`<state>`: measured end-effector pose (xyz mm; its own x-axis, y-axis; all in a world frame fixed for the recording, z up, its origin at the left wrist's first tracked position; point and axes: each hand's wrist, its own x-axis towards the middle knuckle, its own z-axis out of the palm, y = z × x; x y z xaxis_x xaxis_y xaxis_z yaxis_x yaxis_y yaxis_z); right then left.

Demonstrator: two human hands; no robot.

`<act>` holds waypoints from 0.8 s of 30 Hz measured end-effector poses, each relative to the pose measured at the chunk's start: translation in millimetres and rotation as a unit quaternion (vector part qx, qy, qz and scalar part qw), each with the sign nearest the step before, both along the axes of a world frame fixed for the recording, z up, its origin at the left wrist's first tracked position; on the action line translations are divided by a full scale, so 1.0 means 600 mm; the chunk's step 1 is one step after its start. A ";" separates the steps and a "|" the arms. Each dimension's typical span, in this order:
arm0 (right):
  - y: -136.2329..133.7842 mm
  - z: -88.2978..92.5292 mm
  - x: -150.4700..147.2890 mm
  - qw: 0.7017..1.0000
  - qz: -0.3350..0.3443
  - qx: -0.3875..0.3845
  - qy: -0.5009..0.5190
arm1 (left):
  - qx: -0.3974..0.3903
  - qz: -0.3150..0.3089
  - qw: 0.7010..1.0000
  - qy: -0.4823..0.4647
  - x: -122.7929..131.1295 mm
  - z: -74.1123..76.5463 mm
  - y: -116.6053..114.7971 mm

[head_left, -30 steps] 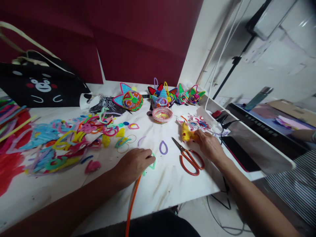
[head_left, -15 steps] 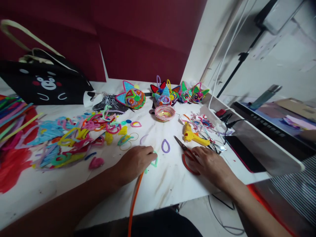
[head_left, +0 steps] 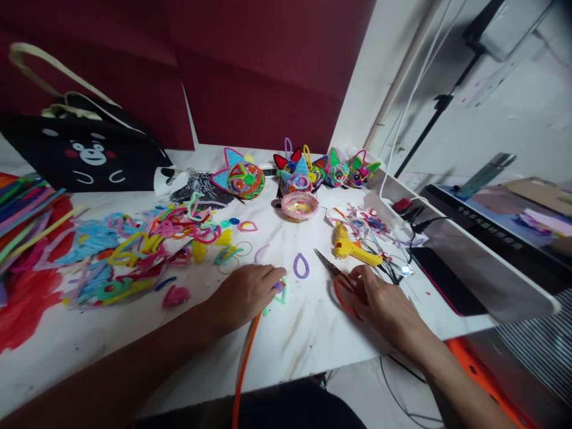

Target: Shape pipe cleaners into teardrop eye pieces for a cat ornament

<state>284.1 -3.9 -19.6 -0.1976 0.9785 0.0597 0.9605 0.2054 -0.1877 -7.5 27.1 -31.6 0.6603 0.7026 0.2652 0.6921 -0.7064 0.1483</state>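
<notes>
My left hand [head_left: 243,292] is closed in a pinch low over the table, with an orange pipe cleaner [head_left: 244,363] trailing from it past the table's front edge. Small purple and orange bits show at its fingertips, above a mint-green bent pipe cleaner [head_left: 283,295]; the fingers partly hide them. My right hand [head_left: 379,298] grips scissors with orange handles [head_left: 345,298], their blades resting near the tabletop and pointing away to the left. Between the hands lies a purple pipe-cleaner loop [head_left: 301,266]. A yellow glue gun [head_left: 353,247] lies just beyond the scissors.
Bent pipe-cleaner pieces [head_left: 138,250] are heaped at left, beside straight pipe cleaners [head_left: 27,214]. Colourful cat-like masks [head_left: 245,179] stand along the back behind a pink bowl [head_left: 300,208]. At right are cables, a dark phone [head_left: 447,283] and a white raised panel [head_left: 504,286].
The fingers of my right hand have lifted and shifted around the scissors' handles. Purple and orange bits now show at my left fingertips. The camera view has shifted slightly.
</notes>
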 end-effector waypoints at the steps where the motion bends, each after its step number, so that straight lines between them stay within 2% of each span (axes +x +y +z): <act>1: -0.003 -0.001 0.003 1.000 0.006 0.003 0.016 | 0.005 -0.002 1.000 -0.005 -0.001 -0.001 0.000; 6: -0.020 0.009 0.010 0.991 0.025 0.002 0.134 | 0.007 -0.001 1.000 -0.008 -0.002 -0.002 0.002; 10: -0.036 0.023 -0.003 0.964 0.028 -0.028 0.261 | -0.001 -0.001 0.999 -0.032 -0.008 -0.010 0.006; 12: -0.044 0.027 -0.010 0.956 0.033 -0.041 0.289 | -0.013 -0.005 0.998 -0.053 -0.011 -0.012 0.007; 18: -0.057 0.027 -0.024 0.970 0.083 -0.008 0.228 | -0.068 0.023 0.996 -0.060 -0.013 0.001 0.008; 24: -0.060 0.014 -0.043 0.977 0.160 0.062 0.125 | -0.069 0.006 0.994 -0.089 -0.018 -0.003 0.010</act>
<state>258.2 -39.6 -11.0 -0.4561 0.8511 0.2601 0.7706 0.5239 -0.3629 -18.2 33.1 -33.3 0.6023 0.7484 0.2776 0.6545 -0.6621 0.3649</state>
